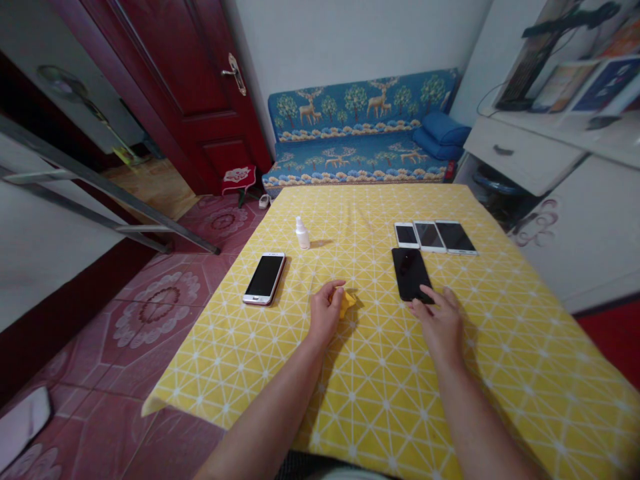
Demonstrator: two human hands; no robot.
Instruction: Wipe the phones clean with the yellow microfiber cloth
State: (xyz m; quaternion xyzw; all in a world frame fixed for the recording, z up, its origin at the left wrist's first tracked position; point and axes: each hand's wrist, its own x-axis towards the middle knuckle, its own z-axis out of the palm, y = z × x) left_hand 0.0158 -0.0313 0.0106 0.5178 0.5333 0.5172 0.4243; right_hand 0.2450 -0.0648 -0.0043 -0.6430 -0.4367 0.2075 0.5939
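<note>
My left hand [326, 308] is closed on a small yellow cloth [347, 303] just above the middle of the table. The fingers of my right hand [443, 320] are on the near end of a black phone [410, 272], which lies on the tablecloth. Beyond it, three white-framed phones lie side by side: a small one [407, 235], a middle one [429, 236] and a larger one [455, 237]. A white phone with a dark screen [265, 279] lies at the left, and a white spray bottle [302, 235] stands upright behind and right of it.
A yellow patterned cloth covers the table [375, 387]. Past its far edge is a blue sofa [350, 160]. A metal ladder-like frame [125, 200] and a small red stool [239, 177] are at the left. A white cabinet [530, 153] stands at the right.
</note>
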